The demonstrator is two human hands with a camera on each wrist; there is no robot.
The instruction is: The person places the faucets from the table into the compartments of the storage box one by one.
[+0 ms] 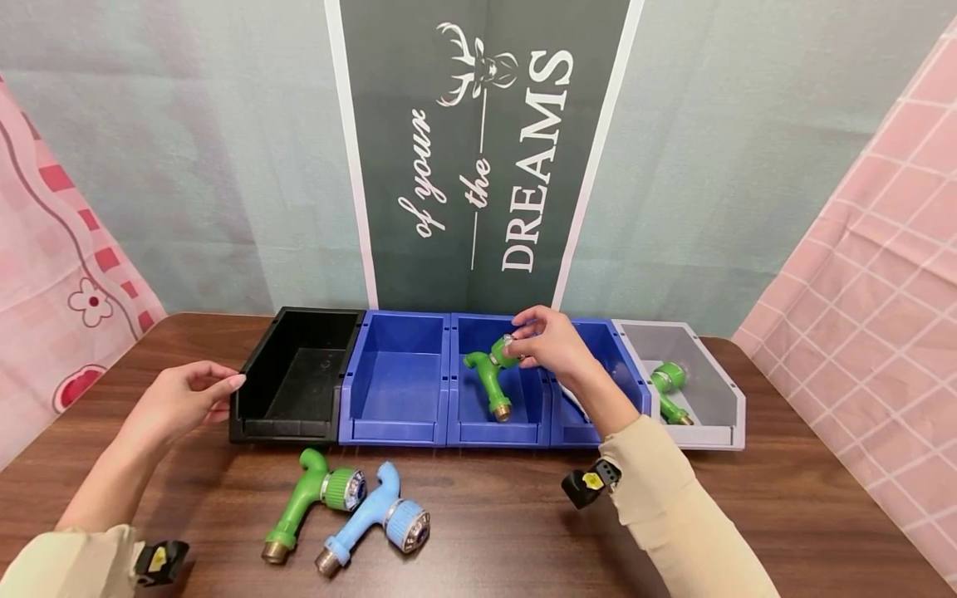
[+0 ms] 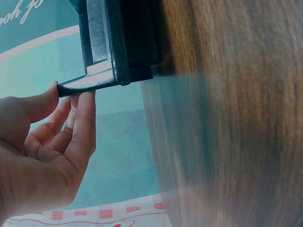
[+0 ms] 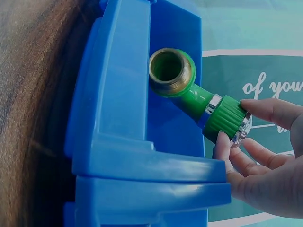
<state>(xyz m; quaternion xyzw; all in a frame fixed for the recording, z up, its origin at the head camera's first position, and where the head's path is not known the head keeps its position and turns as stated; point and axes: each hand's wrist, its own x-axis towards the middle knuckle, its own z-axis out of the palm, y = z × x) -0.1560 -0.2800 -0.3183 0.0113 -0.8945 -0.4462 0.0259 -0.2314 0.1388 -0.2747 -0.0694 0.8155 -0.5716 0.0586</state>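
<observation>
My right hand (image 1: pixel 553 342) pinches a green faucet (image 1: pixel 489 378) by its ribbed knob, over the middle blue bin (image 1: pixel 467 415). In the right wrist view, the faucet's brass threaded end (image 3: pixel 168 71) points toward the camera, and thumb and fingertips grip the knob (image 3: pixel 225 120). At the far left, my left hand (image 1: pixel 179 399) holds the rim of the black bin (image 1: pixel 287 430); the left wrist view shows thumb and fingers on either side of that rim (image 2: pixel 90 81). Another green faucet (image 1: pixel 299 507) and a light blue faucet (image 1: pixel 374 515) lie on the table before the bins.
The bins stand in a row: black, a left blue bin (image 1: pixel 396 432), the middle one, a right blue bin (image 1: pixel 598 332) partly behind my right arm, and a grey bin (image 1: pixel 718 415) with a green faucet (image 1: pixel 668 378) inside. Something white shows in the right blue bin. Curtains hang behind.
</observation>
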